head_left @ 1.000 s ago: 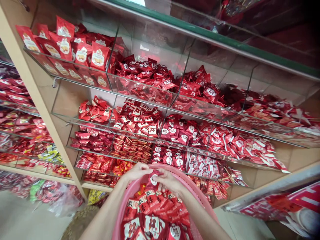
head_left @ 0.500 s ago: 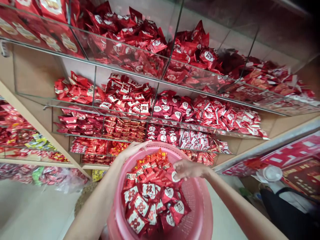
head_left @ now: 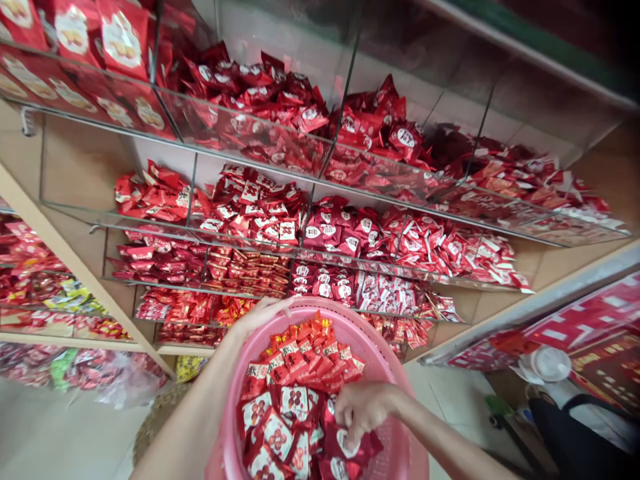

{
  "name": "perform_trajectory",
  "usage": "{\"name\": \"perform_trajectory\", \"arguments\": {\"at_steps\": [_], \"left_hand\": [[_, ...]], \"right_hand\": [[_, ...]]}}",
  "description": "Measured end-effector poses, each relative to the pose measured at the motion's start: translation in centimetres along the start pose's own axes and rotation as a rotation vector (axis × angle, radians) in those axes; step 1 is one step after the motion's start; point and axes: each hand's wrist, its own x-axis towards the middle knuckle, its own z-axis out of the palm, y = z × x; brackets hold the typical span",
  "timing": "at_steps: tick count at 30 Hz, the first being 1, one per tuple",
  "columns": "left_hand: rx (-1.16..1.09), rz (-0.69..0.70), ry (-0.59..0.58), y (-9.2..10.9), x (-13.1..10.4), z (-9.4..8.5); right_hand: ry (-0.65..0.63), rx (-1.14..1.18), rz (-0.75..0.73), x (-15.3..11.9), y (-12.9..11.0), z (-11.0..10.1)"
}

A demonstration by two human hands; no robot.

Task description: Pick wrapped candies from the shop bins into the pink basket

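Note:
A pink plastic basket (head_left: pixel 395 373) is in front of me, holding several groups of small wrapped snack packets. My left hand (head_left: pixel 263 317) grips its far-left rim. Inside, my right hand (head_left: pixel 365 405) is low over dark red packets with white ovals (head_left: pixel 347 445), its fingers curled down on one and partly hiding it. To the left of that hand lie red-and-white packets with round red pictures (head_left: pixel 277 435). Behind them are rows of red packets with black characters (head_left: pixel 300 363), and small orange-red packets (head_left: pixel 315 328) sit against the far wall.
Glass-fronted shelves (head_left: pixel 260 230) full of red packets rise beyond the basket. Wooden uprights (head_left: pixel 75 267) divide them. Bagged goods (head_left: pixel 125 377) lie on the floor at left, beside a round woven item (head_left: pixel 155 417). A black bag (head_left: pixel 575 427) and a white lidded tub (head_left: pixel 550 363) are at right.
My right hand has moved down and toward me, from above the basket's far right side onto the dark red packets. The left hand stays on the rim. My view has tilted up slightly.

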Motion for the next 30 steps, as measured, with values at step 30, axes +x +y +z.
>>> {"name": "perform_trajectory", "arguments": {"at_steps": [30], "left_hand": [[-0.013, 0.052, 0.019, -1.8, 0.6, 0.0]], "right_hand": [[1.066, 0.395, -0.21, -3.3, -13.5, -17.2]]}}
